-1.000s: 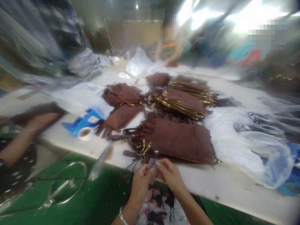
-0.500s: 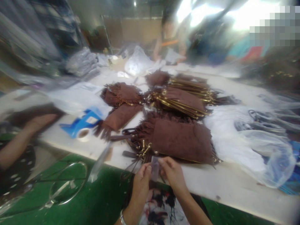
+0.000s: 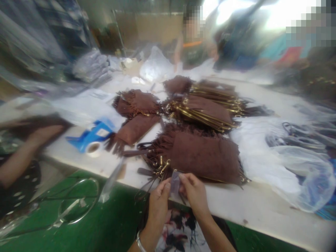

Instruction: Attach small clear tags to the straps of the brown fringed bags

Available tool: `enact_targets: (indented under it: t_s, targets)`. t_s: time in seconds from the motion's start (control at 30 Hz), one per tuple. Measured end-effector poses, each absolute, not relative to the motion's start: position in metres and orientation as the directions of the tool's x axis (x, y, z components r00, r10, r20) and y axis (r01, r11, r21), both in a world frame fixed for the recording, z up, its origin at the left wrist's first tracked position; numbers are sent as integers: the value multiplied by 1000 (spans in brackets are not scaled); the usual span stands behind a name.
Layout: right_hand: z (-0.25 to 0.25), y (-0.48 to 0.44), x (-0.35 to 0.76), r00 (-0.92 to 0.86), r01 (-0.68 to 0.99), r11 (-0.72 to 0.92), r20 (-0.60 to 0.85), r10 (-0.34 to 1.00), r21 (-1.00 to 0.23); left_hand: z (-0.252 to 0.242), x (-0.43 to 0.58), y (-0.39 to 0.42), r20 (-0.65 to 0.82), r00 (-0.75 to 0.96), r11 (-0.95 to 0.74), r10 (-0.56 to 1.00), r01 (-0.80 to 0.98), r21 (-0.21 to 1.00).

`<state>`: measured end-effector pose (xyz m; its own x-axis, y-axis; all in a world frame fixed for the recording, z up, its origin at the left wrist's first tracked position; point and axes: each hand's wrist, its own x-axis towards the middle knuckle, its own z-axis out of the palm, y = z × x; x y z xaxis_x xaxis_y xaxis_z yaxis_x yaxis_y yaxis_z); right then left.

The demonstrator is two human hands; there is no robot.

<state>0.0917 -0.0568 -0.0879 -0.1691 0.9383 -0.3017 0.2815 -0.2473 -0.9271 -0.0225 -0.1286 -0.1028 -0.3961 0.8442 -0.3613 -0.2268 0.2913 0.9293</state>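
Both hands meet at the near edge of the white surface (image 3: 262,206), pinching a small clear plastic sleeve (image 3: 174,182) between them — the left hand (image 3: 158,202) grips its left edge with thumb and fingertips, the right hand (image 3: 194,191) its right edge. The sleeve stands roughly upright, held just above the surface edge and just in front of a stack of brown fringed suede pouches (image 3: 202,155) with gold clasps (image 3: 163,166). Behind that stack lie more of the same pouches, one pile (image 3: 136,117) to the left and another pile (image 3: 207,110) showing gold frames. A blue tape dispenser (image 3: 91,134) with a roll of tape (image 3: 92,148) sits to the left. Crumpled clear plastic bags (image 3: 296,175) lie to the right. At far left another person's hand (image 3: 43,134) rests on a dark piece — too blurred to identify.
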Motion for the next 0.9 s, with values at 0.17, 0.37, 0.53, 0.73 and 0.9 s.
enact_targets:
  t_s: [0.17, 0.37, 0.53, 0.73, 0.9]
  targets:
    - [-89, -57, 91, -165, 287, -261, -316, 934, -922, -99, -26, -115, -332, -421, 266, 844, -208, 941]
    - [-89, -59, 89, -141, 313, -192, -246, 959, -930, -103, -23, -109, -331, -449, 235, 830, -257, 937]
    - [-85, -61, 86, -118, 338, -162, -213, 970, -927, -98, -19, -102, -353, -468, 211, 810, -329, 920]
    - [-84, -63, 84, -93, 357, -118, -161, 983, -927, -93, -12, -96, -345, -538, 203, 770, -305, 930]
    - [-86, -66, 84, -111, 370, -82, -131, 985, -925, -95, -8, -92, -331, -581, 230, 744, -243, 942]
